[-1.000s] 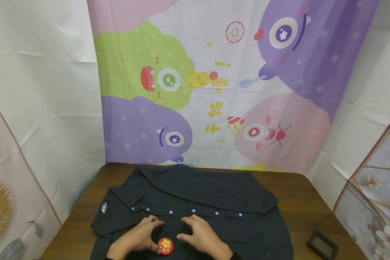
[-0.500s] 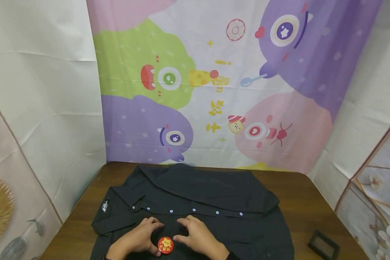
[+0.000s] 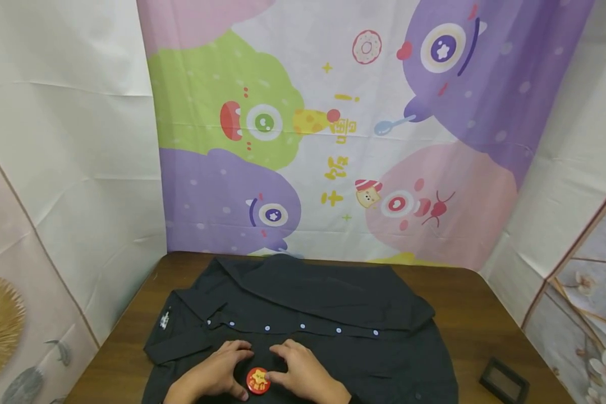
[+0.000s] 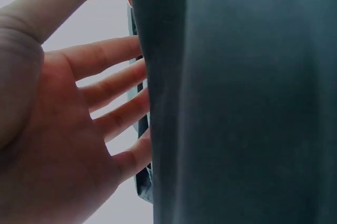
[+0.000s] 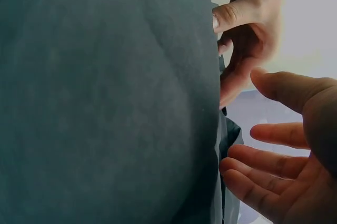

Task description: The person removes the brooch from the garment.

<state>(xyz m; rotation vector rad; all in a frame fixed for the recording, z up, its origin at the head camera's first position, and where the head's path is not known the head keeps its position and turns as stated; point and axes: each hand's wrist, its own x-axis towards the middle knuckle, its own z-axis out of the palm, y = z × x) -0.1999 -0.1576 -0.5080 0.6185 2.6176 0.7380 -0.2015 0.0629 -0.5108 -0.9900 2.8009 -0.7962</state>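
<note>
Shirt (image 3: 384, 362), dark and soft-looking, is covering much of the counter (image 3: 477, 308), and we are seeing a red badge (image 3: 256, 384) lying on it below the row of buttons (image 3: 302, 326). Our left hand (image 3: 214, 369) is sitting near the badge, fingers spread and gripping nothing; our right hand (image 3: 307, 371) is likewise holding its fingers apart, its thumb overlapping the badge's edge, perhaps touching. We are judging the badge light, stiff and smooth enough to slip, so we are favouring a pinch at opposite rims; the shirt would be wrinkling under a hard push.
</note>
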